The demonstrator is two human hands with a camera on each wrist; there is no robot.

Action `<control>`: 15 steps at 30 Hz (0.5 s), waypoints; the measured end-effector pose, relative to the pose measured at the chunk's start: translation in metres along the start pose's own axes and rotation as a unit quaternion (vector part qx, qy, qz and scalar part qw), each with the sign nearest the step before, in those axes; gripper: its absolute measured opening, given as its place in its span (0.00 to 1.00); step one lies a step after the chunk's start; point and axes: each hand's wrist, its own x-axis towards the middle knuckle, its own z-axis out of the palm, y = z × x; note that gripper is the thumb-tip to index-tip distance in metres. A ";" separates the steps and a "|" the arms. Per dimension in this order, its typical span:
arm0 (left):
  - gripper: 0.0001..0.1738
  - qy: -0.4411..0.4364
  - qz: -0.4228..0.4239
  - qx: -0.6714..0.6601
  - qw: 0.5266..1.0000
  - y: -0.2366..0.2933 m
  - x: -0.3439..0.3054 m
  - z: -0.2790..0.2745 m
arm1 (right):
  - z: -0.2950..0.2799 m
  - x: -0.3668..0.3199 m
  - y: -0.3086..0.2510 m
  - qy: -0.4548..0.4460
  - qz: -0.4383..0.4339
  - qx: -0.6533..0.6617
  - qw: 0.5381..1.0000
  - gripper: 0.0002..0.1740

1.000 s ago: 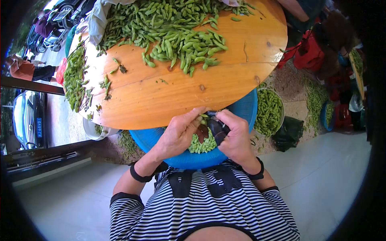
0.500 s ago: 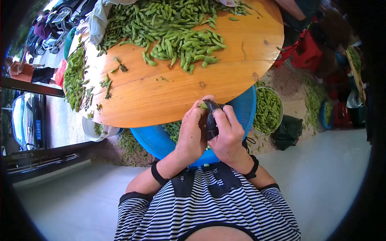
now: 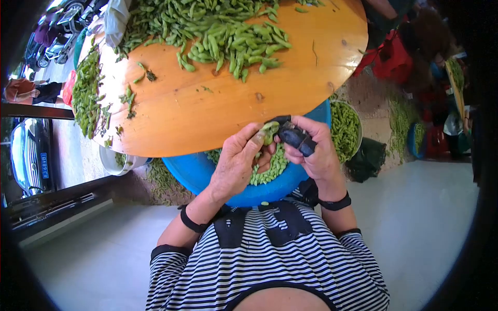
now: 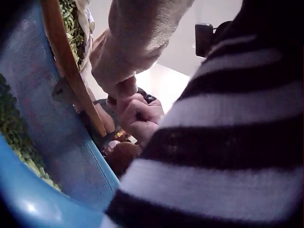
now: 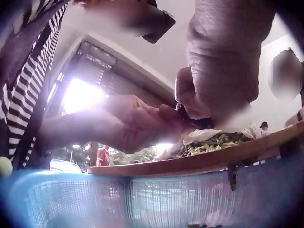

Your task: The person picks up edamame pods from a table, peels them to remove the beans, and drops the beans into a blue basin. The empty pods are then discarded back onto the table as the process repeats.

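Observation:
In the head view, my left hand (image 3: 233, 160) pinches a green soybean pod (image 3: 270, 133) between thumb and fingers, above the near edge of the wooden table. Against the pod's right end are the black-covered fingertips of my right hand (image 3: 322, 147), its fingers curled. Black covers (image 3: 296, 140) sheathe the right thumb and one finger. Below both hands sits a blue basin (image 3: 249, 197) with shelled green beans (image 3: 270, 170) inside. Both hands meet in the right wrist view too, where the pod is hidden behind fingers.
A big heap of pods (image 3: 223, 36) covers the far part of the wooden table (image 3: 197, 122). More pods (image 3: 85, 93) lie along its left edge. A bucket of pods (image 3: 343, 129) stands right of the basin, a white bucket (image 3: 110, 163) to the left.
The hands came close together over the pod, then spread a little and shifted up. The right thumb has turned outward, and the pod shows more fully now.

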 end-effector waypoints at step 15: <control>0.28 -0.038 -0.020 0.212 0.976 -0.018 -0.023 -0.026 | -0.008 -0.042 -0.008 0.131 -0.107 -0.311 0.935 0.13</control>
